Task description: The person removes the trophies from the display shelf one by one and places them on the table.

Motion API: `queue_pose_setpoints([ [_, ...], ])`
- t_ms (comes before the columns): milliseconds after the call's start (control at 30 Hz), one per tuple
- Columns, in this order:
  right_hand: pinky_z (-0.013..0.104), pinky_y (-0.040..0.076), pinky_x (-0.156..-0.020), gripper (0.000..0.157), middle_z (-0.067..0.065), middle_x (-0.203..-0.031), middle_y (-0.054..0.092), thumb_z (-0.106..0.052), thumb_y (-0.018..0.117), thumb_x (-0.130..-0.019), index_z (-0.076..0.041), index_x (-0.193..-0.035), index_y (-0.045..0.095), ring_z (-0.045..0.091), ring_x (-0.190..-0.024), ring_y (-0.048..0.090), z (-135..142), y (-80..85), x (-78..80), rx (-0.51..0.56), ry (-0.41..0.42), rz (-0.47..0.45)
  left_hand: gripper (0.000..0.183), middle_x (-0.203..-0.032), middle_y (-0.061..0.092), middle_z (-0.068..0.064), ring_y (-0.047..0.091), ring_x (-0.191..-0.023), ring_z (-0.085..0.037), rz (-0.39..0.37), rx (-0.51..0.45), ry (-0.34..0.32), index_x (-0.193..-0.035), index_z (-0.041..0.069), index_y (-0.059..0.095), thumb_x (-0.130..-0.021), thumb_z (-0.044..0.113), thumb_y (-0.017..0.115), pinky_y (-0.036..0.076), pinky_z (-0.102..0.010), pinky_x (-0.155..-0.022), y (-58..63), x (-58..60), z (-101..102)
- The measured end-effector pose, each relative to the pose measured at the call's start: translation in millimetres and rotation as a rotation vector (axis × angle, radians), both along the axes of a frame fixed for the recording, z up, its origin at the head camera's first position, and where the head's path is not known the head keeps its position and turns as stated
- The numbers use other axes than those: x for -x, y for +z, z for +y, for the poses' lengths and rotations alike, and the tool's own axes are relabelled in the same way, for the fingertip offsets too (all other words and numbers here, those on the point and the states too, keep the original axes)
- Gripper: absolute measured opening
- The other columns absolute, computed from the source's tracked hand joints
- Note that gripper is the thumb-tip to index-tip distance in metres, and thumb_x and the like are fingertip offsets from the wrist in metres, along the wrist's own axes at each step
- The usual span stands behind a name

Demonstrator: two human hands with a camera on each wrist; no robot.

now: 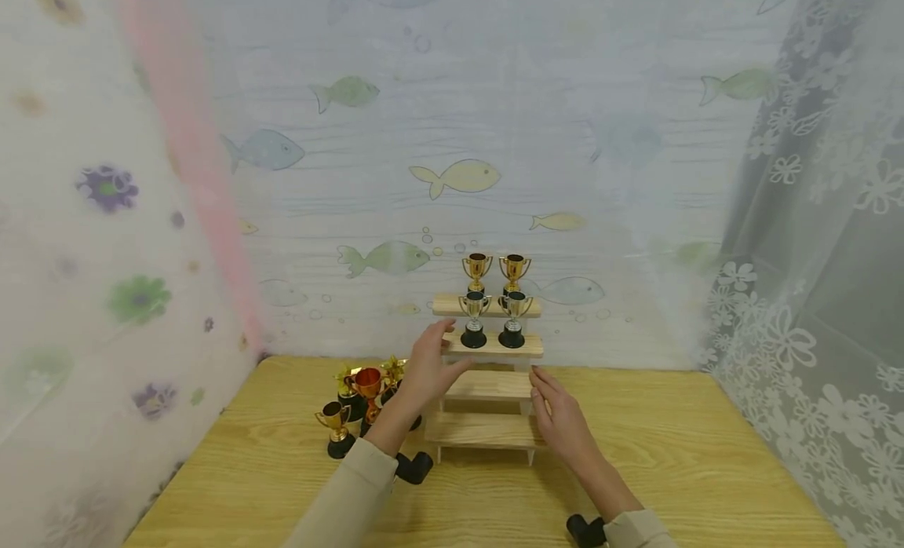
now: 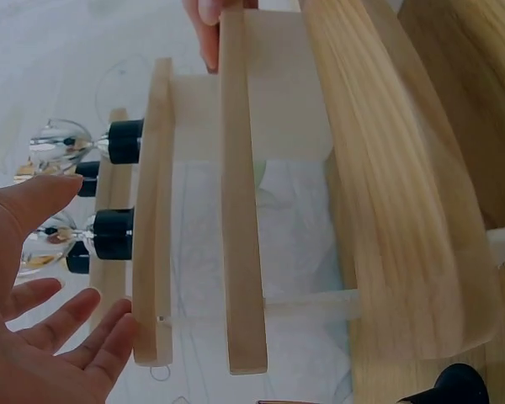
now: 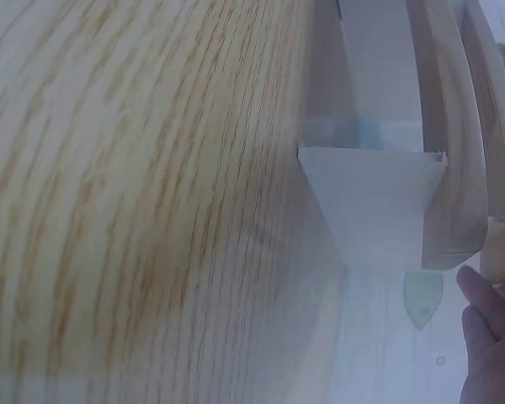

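A four-tier wooden display stand (image 1: 487, 430) stands on the table, with two gold trophies (image 1: 477, 267) on its top step. Two silver trophies (image 1: 474, 305) with black bases sit side by side on the step below. My left hand (image 1: 427, 367) is spread at the stand's left side; in the left wrist view its fingertips (image 2: 122, 332) lie by the end of the silver trophies' step, with nothing gripped. At the right ends of the lower steps is my right hand (image 1: 563, 424), fingers extended. In the right wrist view its fingertips (image 3: 473, 282) meet a step's end.
Left of the stand, a group of trophies is partly hidden behind my left forearm: a red cup (image 1: 369, 385), a gold cup (image 1: 332, 416) and star-topped ones (image 1: 344, 375). A fish-patterned curtain (image 1: 452, 124) hangs behind the wooden table (image 1: 657, 454).
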State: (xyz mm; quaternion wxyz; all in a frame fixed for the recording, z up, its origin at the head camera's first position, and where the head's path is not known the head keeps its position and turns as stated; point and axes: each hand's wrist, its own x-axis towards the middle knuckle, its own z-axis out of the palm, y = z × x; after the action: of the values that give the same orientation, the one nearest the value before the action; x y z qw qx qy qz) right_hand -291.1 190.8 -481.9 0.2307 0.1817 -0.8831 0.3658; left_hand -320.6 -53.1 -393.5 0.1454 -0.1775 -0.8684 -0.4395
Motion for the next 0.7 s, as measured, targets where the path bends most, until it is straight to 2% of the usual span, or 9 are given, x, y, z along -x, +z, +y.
queue_pose_setpoints([
  [167, 0.058, 0.044, -0.106, 0.039, 0.027, -0.149, 0.05, -0.01, 0.049, -0.109, 0.014, -0.138, 0.054, 0.046, -0.137, 0.048, -0.3, 0.5, -1.5, -0.002, -0.001, 0.021, 0.071, -0.14, 0.055, -0.016, 0.061, -0.115, -0.035, -0.011, 0.027, 0.023, -0.151, 0.009, 0.046, -0.091, 0.027, 0.08, 0.054, -0.05, -0.093, 0.2, 11.5, 3.5],
  [433, 0.059, 0.044, -0.106, 0.038, 0.027, -0.148, 0.051, -0.009, 0.049, -0.109, 0.015, -0.138, 0.055, 0.047, -0.136, 0.049, -1.2, 2.1, -2.0, 0.008, 0.002, 0.041, 0.061, -0.138, 0.056, -0.019, 0.062, -0.117, -0.038, -0.043, -0.014, 0.01, -0.147, 0.007, 0.051, -0.094, 0.025, 0.077, 0.053, -0.051, -0.094, 1.1, 24.5, 10.7],
  [700, 0.058, 0.043, -0.106, 0.038, 0.026, -0.149, 0.05, -0.009, 0.049, -0.109, 0.014, -0.138, 0.055, 0.046, -0.136, 0.048, -1.6, 0.3, -0.2, -0.006, -0.006, 0.034, 0.055, -0.136, 0.06, -0.017, 0.063, -0.116, -0.037, -0.03, 0.001, 0.035, -0.142, 0.004, 0.056, -0.096, 0.028, 0.075, 0.054, -0.048, -0.095, -6.4, 39.4, 19.2],
])
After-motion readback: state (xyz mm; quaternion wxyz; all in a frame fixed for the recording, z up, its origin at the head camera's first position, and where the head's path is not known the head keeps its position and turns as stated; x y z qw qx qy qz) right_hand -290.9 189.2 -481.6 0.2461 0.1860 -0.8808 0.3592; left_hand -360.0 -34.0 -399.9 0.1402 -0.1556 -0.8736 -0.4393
